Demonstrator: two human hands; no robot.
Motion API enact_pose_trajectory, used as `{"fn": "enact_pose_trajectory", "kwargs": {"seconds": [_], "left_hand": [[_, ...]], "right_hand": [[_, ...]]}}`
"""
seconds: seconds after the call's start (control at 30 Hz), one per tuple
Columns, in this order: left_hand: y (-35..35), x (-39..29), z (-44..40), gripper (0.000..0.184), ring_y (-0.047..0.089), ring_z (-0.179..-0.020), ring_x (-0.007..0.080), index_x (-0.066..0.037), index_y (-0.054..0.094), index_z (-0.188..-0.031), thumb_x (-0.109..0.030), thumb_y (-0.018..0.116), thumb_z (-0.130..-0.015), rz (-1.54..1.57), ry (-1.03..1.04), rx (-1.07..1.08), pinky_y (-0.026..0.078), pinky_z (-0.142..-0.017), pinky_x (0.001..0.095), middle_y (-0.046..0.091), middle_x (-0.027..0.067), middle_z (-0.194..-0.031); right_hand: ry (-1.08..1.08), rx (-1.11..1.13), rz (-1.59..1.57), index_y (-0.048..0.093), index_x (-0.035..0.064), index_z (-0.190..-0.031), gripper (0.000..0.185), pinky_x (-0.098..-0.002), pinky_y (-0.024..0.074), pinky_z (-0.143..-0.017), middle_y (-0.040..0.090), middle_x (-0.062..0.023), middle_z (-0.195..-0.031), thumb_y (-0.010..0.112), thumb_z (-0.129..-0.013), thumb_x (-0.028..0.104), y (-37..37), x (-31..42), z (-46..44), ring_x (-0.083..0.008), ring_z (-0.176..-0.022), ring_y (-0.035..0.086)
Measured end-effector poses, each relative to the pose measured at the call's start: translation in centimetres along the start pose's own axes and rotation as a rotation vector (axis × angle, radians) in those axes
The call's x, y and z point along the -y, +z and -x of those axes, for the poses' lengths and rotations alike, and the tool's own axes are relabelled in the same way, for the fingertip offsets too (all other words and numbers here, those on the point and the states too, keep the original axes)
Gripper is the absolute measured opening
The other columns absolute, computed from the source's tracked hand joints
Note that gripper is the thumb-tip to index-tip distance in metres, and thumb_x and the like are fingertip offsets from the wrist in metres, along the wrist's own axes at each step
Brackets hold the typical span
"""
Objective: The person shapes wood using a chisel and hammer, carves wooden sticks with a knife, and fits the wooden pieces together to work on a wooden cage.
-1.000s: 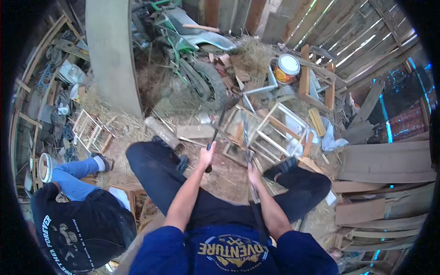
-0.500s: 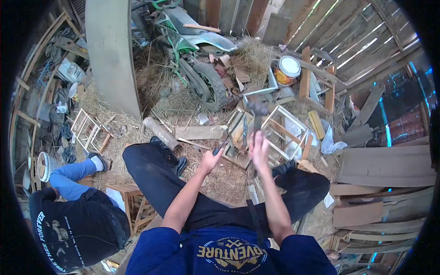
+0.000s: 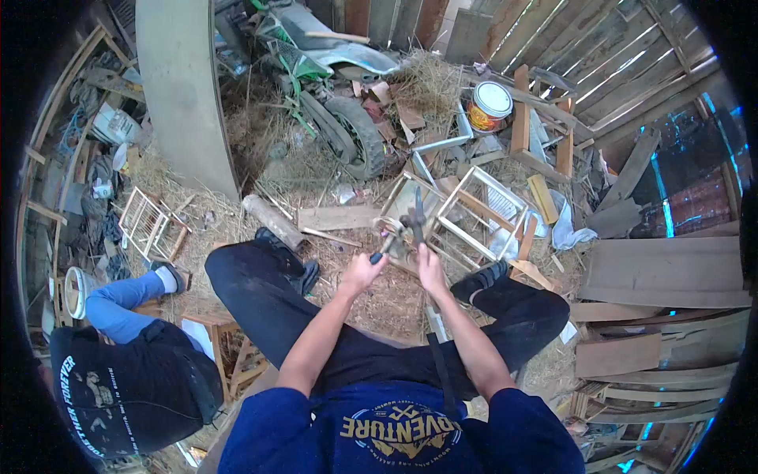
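My left hand is closed around a dark-handled tool; its thin shaft points toward a small wooden frame on the straw between my feet. In my right hand is a hammer, its head low over that frame and close to the tool's far end. Whether the two touch I cannot tell. Just right of the hammer lies a second pale wooden frame with crossbars.
A person in a dark shirt sits at the left by a wooden crate. A short log and a board lie ahead. Farther back are a motorbike wheel and a paint bucket; boards are stacked right.
The hammer has come down from a raised position toward the wooden frame, and my right hand has moved lower and slightly left. My left hand still grips the tool, nearly in place.
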State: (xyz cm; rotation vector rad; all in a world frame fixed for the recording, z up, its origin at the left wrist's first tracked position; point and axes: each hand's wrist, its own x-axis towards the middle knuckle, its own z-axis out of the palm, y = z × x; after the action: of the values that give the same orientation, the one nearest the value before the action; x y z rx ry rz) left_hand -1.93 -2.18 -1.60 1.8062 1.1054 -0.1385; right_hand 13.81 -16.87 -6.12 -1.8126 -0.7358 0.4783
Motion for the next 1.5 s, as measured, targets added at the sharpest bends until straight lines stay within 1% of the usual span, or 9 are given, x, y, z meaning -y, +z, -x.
{"fn": "enact_pose_trajectory", "kwargs": {"seconds": [0.07, 0.17, 0.37, 0.6, 0.7, 1.13, 1.3, 1.43, 1.5], "left_hand": [[-0.3, 0.3, -0.2, 0.067, 0.07, -0.086, 0.0395, -0.003, 0.072, -0.096, -0.067, 0.057, -0.084, -0.251, 0.03, -0.033, 0.054, -0.078, 0.0485, 0.07, 0.0259, -0.085], [2.5, 3.2, -0.9, 0.069, 0.07, -0.087, 0.0406, -0.002, 0.072, -0.098, -0.068, 0.057, -0.083, -0.111, 0.035, -0.021, 0.054, -0.079, 0.0489, 0.069, 0.0274, -0.09], [0.5, -0.1, 0.5, 0.068, 0.071, -0.073, 0.0349, 0.001, 0.07, -0.079, -0.066, 0.06, -0.083, -0.059, 0.078, -0.015, 0.053, -0.07, 0.0445, 0.068, 0.0216, -0.07], [-1.9, -1.7, 2.1, 0.075, 0.067, -0.063, 0.0305, 0.005, 0.067, -0.076, -0.069, 0.058, -0.084, -0.033, 0.072, -0.018, 0.051, -0.062, 0.0431, 0.064, 0.0188, -0.064], [-1.8, -1.7, 2.0, 0.072, 0.07, -0.081, 0.0385, 0.0, 0.071, -0.083, -0.069, 0.055, -0.083, -0.042, -0.051, 0.078, 0.052, -0.076, 0.0466, 0.069, 0.023, -0.077], [3.7, -2.2, 1.5, 0.067, 0.07, -0.076, 0.0374, 0.0, 0.072, -0.082, -0.066, 0.058, -0.085, 0.157, -0.062, 0.023, 0.052, -0.072, 0.0463, 0.068, 0.0213, -0.072], [4.3, 2.2, -0.2, 0.065, 0.069, -0.068, 0.0317, 0.0, 0.071, -0.078, -0.064, 0.06, -0.085, 0.206, 0.04, -0.056, 0.051, -0.065, 0.0441, 0.066, 0.0179, -0.066], [1.9, 2.1, 0.4, 0.061, 0.066, -0.06, 0.0273, 0.0, 0.067, -0.073, -0.06, 0.062, -0.086, 0.165, -0.1, -0.046, 0.05, -0.062, 0.0426, 0.063, 0.0148, -0.06], [2.6, 3.6, -0.5, 0.059, 0.065, -0.06, 0.0242, 0.0, 0.066, -0.073, -0.057, 0.063, -0.086, 0.221, -0.07, -0.084, 0.049, -0.061, 0.042, 0.063, 0.0137, -0.061]], "right_hand": [[0.017, 0.012, 0.074, 0.051, 0.0099, -0.081, 0.052, -0.0254, 0.0323, -0.039, 0.044, 0.0033, -0.058, 0.042, -0.1, 0.057, 0.2, -0.7, -0.9, -0.0069, -0.044, 0.042], [0.257, 0.072, -0.048, 0.053, 0.0096, -0.08, 0.052, -0.026, 0.0336, -0.038, 0.045, 0.0024, -0.057, 0.043, -0.1, 0.057, -0.8, -0.3, 2.6, -0.0076, -0.043, 0.044], [0.526, 0.059, -0.286, 0.052, 0.0097, -0.088, 0.051, -0.0234, 0.0302, -0.035, 0.041, 0.0036, -0.053, 0.041, -0.1, 0.058, -1.6, 2.6, 2.9, -0.0068, -0.038, 0.039], [0.376, 0.077, -0.224, 0.052, 0.0105, -0.089, 0.047, -0.0223, 0.027, -0.036, 0.039, 0.0049, -0.054, 0.042, -0.101, 0.055, -2.8, 3.2, 3.1, -0.0051, -0.039, 0.036], [0.339, 0.109, -0.219, 0.052, 0.0103, -0.088, 0.046, -0.0218, 0.0278, -0.037, 0.04, 0.0053, -0.055, 0.043, -0.101, 0.054, -1.7, 2.0, 3.5, -0.0047, -0.04, 0.037], [0.336, 0.003, -0.239, 0.053, 0.0085, -0.091, 0.047, -0.0229, 0.0294, -0.036, 0.04, 0.0048, -0.054, 0.041, -0.102, 0.052, -3.1, -0.1, 2.2, -0.0053, -0.04, 0.038], [0.208, 0.064, -0.221, 0.052, 0.0081, -0.096, 0.048, -0.0212, 0.0311, -0.038, 0.042, 0.0055, -0.058, 0.039, -0.103, 0.053, -5.3, 10.4, -3.2, -0.0042, -0.043, 0.038], [-0.13, 0.068, -0.365, 0.05, 0.0039, -0.099, 0.053, -0.0204, 0.0281, -0.041, 0.041, 0.0031, -0.061, 0.037, -0.103, 0.054, -7.1, 21.7, -5.8, -0.0037, -0.046, 0.037], [-0.257, 0.055, -0.44, 0.049, 0.0017, -0.101, 0.064, -0.0206, 0.0272, -0.042, 0.041, 0.0023, -0.063, 0.038, -0.097, 0.065, -7.3, 23.8, -6.3, -0.0049, -0.046, 0.035]]}}
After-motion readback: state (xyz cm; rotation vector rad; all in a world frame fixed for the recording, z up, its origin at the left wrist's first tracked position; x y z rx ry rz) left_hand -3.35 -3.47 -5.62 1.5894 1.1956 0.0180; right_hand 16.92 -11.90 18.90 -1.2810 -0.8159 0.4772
